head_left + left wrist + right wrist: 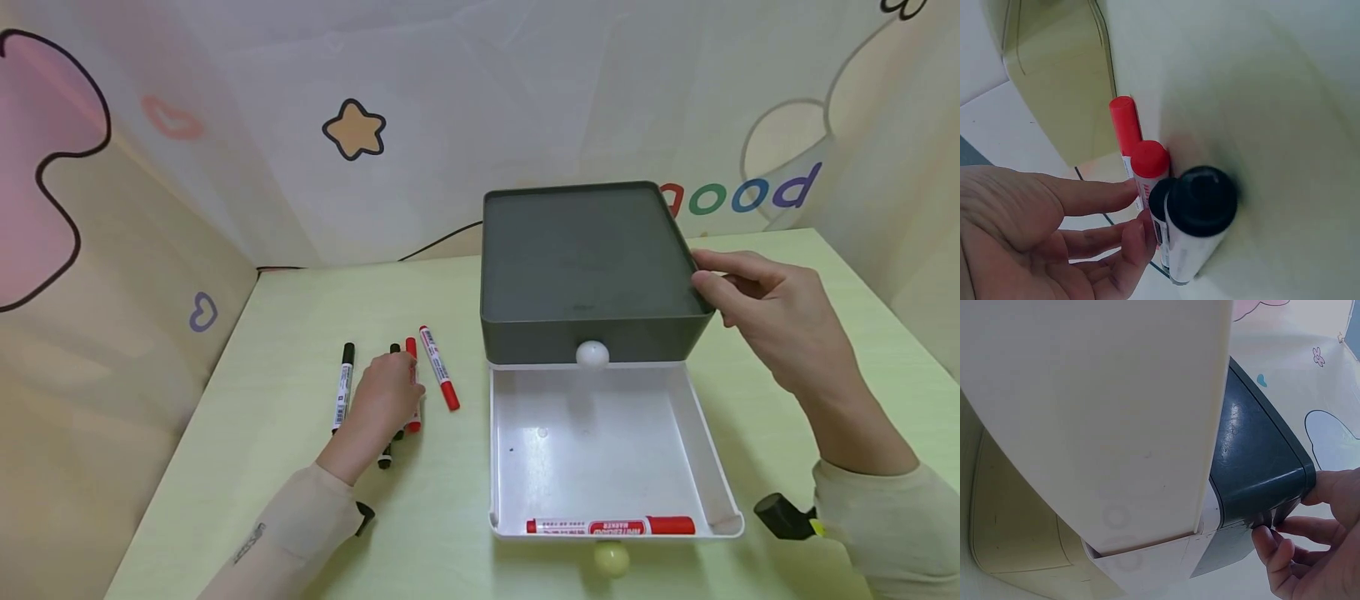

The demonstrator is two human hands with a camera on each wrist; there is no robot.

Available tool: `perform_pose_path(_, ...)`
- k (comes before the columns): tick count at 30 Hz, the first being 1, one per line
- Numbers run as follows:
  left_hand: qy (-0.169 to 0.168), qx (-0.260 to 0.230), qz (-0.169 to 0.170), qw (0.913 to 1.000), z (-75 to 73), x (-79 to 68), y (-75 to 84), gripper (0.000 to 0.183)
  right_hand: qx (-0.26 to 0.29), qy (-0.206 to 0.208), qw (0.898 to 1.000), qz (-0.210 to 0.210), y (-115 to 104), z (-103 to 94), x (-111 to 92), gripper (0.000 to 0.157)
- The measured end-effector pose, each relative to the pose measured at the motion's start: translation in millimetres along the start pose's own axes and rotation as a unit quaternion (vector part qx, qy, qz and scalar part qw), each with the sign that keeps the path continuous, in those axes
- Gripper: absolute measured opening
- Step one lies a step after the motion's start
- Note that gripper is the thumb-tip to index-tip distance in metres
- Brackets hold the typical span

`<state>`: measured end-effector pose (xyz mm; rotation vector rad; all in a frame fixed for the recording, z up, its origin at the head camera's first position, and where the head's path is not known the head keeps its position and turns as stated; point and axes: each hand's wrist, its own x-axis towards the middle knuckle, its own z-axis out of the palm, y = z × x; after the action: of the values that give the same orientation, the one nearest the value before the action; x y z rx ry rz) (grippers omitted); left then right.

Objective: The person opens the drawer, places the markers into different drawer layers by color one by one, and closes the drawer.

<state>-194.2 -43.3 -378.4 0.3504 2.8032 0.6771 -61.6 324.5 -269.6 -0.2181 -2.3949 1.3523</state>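
In the head view, my left hand (386,392) is over a small group of markers on the table's left side. Its thumb and fingers pinch a red marker (1150,161), seen in the left wrist view beside a black-capped marker (1202,203). My right hand (787,317) grips the right rim of a dark grey drawer box (588,258), thumb and fingertips on the edge. Below the box, a white drawer (592,442) is pulled out toward me. A red whiteboard marker (611,526) lies along its front wall.
Another red marker (439,368) lies right of the left hand, and a black-capped marker (344,387) lies left of it. A white knob (592,356) sits on the box front, and a yellowish knob (611,559) on the open drawer. A printed curtain (435,100) hangs behind the table.
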Motion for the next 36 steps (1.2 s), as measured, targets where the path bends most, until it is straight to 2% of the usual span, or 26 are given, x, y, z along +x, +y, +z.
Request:
perform_pose_path(9,-0.014,0.059,0.003,0.9981,5.4,4.7,10.9,0.018,-0.005,0.0,1.0,0.0,0,0.1,0,0.036)
perform_pose_path(14,-0.006,0.096,0.015,0.9953,8.5,7.4,13.9,0.016,-0.01,0.0,1.0,0.002,0,0.1,-1,0.036)
perform_pose_path(21,-0.007,0.106,0.009,0.9943,9.0,9.9,18.2,0.014,-0.014,0.001,1.0,-0.001,1,0.1,0,0.036)
perform_pose_path(25,-0.018,0.083,-0.005,0.9964,8.0,9.0,17.3,0.015,-0.012,0.0,1.0,-0.002,1,0.8,0,0.036)
perform_pose_path(30,-0.039,0.025,-0.023,0.9987,3.0,4.3,14.5,0.012,-0.009,0.001,1.0,-0.006,1,1.3,0,0.036)
perform_pose_path(33,-0.037,0.002,-0.02,0.9991,-4.5,-0.2,13.3,0.011,-0.008,0.001,1.0,-0.006,2,0.9,-1,0.037)
perform_pose_path(36,-0.025,-0.027,-0.019,0.9992,-14.0,-5.4,11.4,0.025,-0.006,0.0,1.0,-0.002,1,0.4,-1,0.038)
